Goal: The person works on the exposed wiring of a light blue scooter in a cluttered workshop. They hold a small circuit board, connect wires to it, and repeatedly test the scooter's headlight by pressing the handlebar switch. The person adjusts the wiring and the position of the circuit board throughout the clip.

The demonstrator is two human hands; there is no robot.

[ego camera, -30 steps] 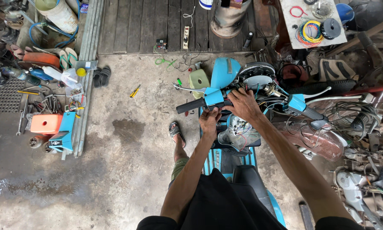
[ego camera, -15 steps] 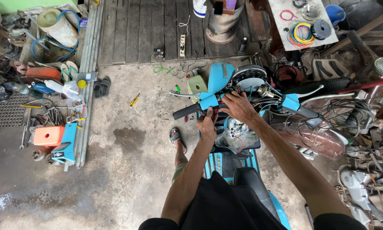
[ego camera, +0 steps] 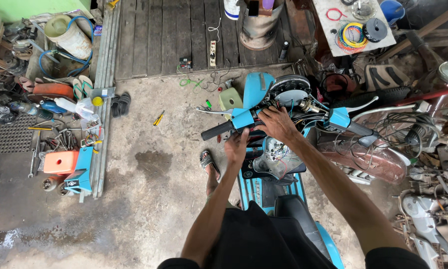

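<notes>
While the person bends over it, these are the things to see, big ones first.

Floor: grey concrete floor [ego camera: 149, 209] with a dark wet patch, and a wooden deck [ego camera: 184, 35] along its far edge.
Scooter: a blue scooter [ego camera: 263, 184] stands on the floor near the right edge, with its front pointing at the deck.
Handlebar: the scooter's handlebar [ego camera: 283, 117] runs left to right across the front, with a black grip at each end and loose wires in the middle.
Bucket: a pale bucket [ego camera: 67, 35] with a blue hose lies tipped near the far left corner of the floor.
Orange box: an orange box [ego camera: 60, 162] sits by the left edge of the floor, with tools scattered near it.
Right hand: the right hand [ego camera: 277, 124] lies on top of the middle of the handlebar, with fingers bent down into the wires. I cannot tell if it is pinching anything.
Left hand: the left hand [ego camera: 237, 144] is just under the left side of the handlebar, with fingers curled up against it near the blue part.
Screwdriver: a small yellow screwdriver [ego camera: 158, 118] lies on the floor, well apart from the hands, close to the deck's edge.
</notes>
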